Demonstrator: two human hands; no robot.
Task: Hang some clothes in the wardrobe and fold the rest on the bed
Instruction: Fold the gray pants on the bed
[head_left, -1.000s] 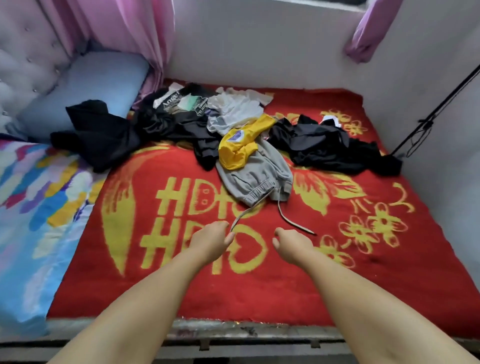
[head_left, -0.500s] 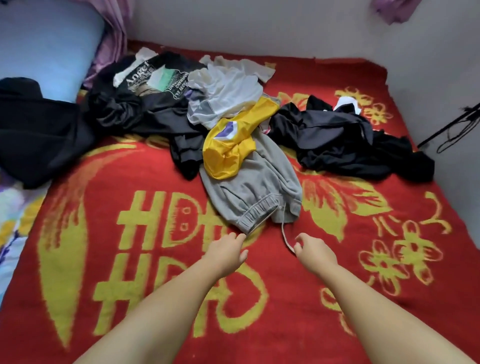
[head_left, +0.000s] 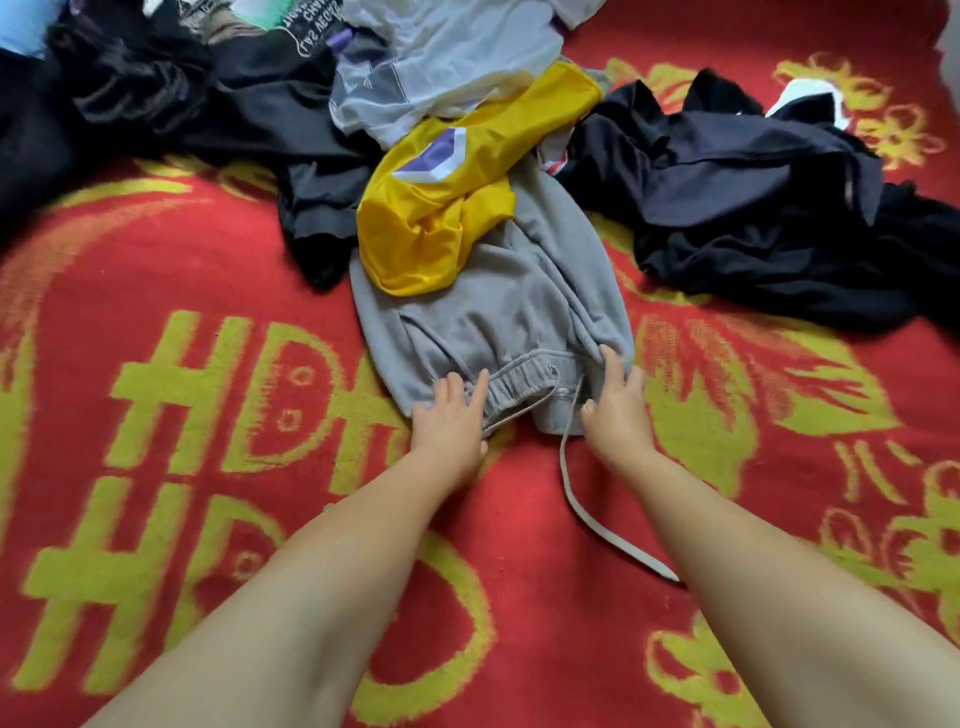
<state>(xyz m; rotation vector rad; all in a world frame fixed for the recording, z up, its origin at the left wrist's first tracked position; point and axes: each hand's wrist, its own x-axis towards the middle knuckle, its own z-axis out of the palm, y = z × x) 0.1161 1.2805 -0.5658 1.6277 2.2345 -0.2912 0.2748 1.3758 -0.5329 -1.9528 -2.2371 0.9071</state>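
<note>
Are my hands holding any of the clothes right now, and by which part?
Both hands, left hand and right hand, touch the waistband end of the grey sweatpants; fingers look fairly straight, no clear grip yet.

1. The red blanket (head_left: 519, 519) on the bed is fuzzy cloth with yellow letters and flowers. It looks rough and not shiny.
2. The grey pants (head_left: 498, 322) are thick, soft cloth. They look matt, with a bunched stretchy band at the waist.
3. The grey string (head_left: 587, 509) is flat woven cloth.
4. The yellow shirt (head_left: 441, 218) is thin, smooth and a bit shiny.
5. The white shirt (head_left: 457, 57) is thin, light cloth.
6. The black clothes (head_left: 753, 208) are smooth, crumpled cloth, not shiny.
</note>
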